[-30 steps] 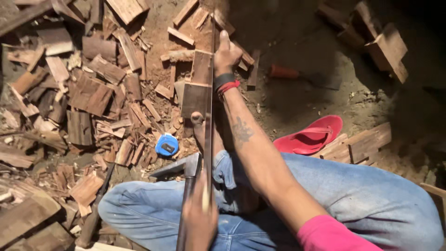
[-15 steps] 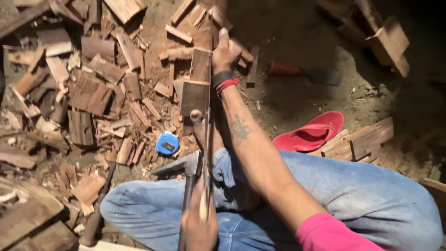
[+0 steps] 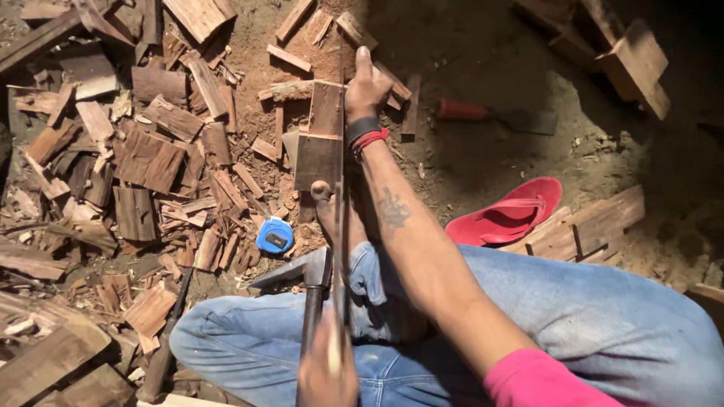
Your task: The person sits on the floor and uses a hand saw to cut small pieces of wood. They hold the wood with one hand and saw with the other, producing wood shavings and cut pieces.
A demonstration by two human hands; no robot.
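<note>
Closest in, the left hand [image 3: 328, 373] sits low over the lap, closed around the near end of a long thin blade [image 3: 339, 218] seen edge-on. It is blurred, so the individual fingers cannot be told apart. Against half a second ago it has slid a touch nearer the body, so the blade is being drawn back along its line, a stroke in motion rather than a pause. Just beside it a dark hammer-headed tool [image 3: 313, 275] lies across the jeans [image 3: 603, 324].

A little further out, a bare foot [image 3: 324, 194] presses against the near edge of the wooden block [image 3: 320, 139], which stands on the dirt straight ahead, the blade running up its right side. A blue tape measure [image 3: 274, 236] lies left of the foot.

At the block's far end the right hand [image 3: 366, 84] clamps down, thumb stretched forward, fingers curled over the wood. It has barely shifted, and the block has not moved.

Beyond, a red sandal [image 3: 505, 218], a red-handled tool [image 3: 490, 114], and a spread of wood offcuts [image 3: 151, 158] at left.
</note>
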